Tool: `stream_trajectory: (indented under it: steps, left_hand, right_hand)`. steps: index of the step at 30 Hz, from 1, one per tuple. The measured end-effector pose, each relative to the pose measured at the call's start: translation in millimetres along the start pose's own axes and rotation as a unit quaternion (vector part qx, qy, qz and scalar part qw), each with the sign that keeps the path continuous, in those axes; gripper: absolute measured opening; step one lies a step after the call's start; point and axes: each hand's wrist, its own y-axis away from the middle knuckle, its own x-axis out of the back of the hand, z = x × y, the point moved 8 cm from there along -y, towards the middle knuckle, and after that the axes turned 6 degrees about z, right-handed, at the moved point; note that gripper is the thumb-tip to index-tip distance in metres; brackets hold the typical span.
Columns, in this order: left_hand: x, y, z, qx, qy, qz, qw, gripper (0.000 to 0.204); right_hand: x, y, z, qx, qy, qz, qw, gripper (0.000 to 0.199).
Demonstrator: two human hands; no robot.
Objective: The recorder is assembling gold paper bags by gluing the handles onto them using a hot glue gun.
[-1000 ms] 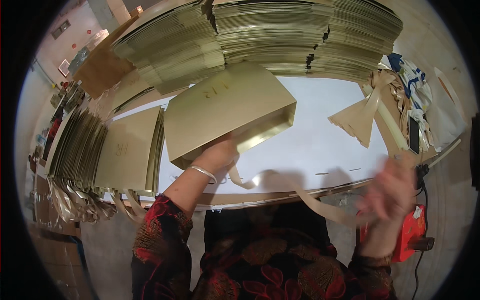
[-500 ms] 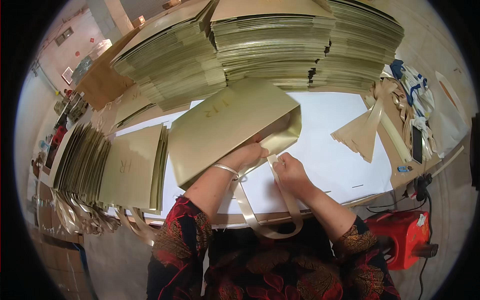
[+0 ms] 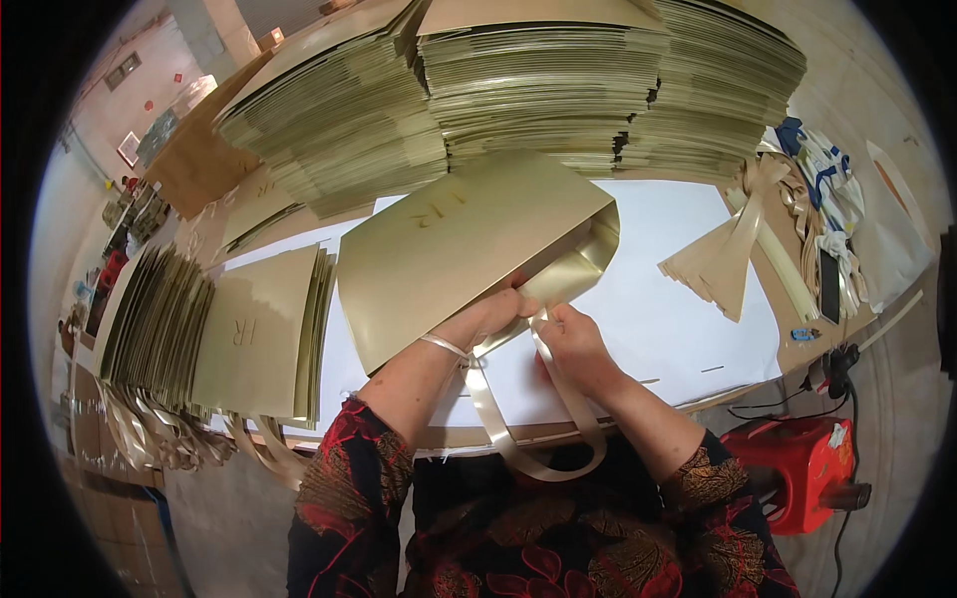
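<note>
A gold paper gift bag [image 3: 469,249] lies flat on the white table [image 3: 688,329], its open mouth toward me. My left hand [image 3: 490,317] pinches the bag's near rim. My right hand [image 3: 570,339] grips a cream satin ribbon [image 3: 543,453] at that same rim. The ribbon hangs in a loop over the table's front edge toward my lap. A thin bracelet sits on my left wrist.
Tall stacks of flat gold bags [image 3: 538,85] fill the back of the table. Finished bags with ribbon handles [image 3: 199,339] stand in a row at the left. A bundle of cut ribbons [image 3: 728,254] lies at the right. A red stool [image 3: 797,468] stands below right.
My right hand came in from the right with the ribbon and now meets the left hand at the bag's mouth. The bag has settled lower on the table.
</note>
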Motion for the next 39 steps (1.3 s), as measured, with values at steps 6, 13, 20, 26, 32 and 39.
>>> stream_trajectory:
  steps: [6,13,20,26,32,39]
  left_hand:
    - [-2,-9,-11,0.002,0.008,0.009,1.000,0.036]
    - [-8,-18,-18,0.008,0.001,0.030,1.000,0.030]
    - [-1,-27,-20,-0.138,-0.239,0.188,0.943,0.023]
    - [16,33,-13,-0.101,-0.264,0.202,0.938,0.038]
    - [68,106,-48,-0.188,-0.418,0.301,0.836,0.043]
    - [101,97,-85,-0.218,-0.267,0.289,0.893,0.020]
  right_hand:
    - [6,-4,3,0.030,0.001,0.026,0.999,0.025]
    - [13,-1,1,0.070,0.357,-0.039,0.931,0.047]
    - [29,12,-26,0.116,0.519,0.031,0.846,0.035]
    - [23,5,-61,0.503,0.315,0.128,0.794,0.014]
    - [17,-56,-26,0.383,0.387,0.016,0.838,0.019]
    - [17,-68,-13,0.373,0.421,0.008,0.827,0.027]
